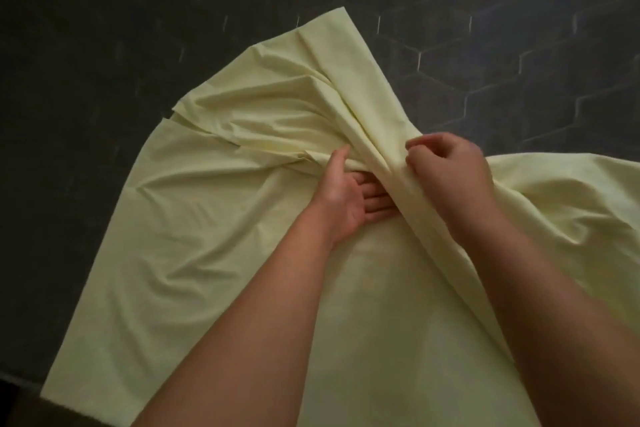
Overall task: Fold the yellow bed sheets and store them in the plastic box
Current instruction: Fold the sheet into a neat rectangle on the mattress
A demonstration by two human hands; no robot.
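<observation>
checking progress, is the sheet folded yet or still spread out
Not folded: the sheet lies rumpled across the floor, one ridge gathered between the left hand and right hand.

I see the dark hexagon-tiled floor [485, 28] lying bare along the far side and down the left, open for a hand to pass. The yellow sheet [207, 218] covers the middle and near ground; its raised ridge of bunched folds runs far-to-near between my two hands, blocking sideways passage there.
</observation>
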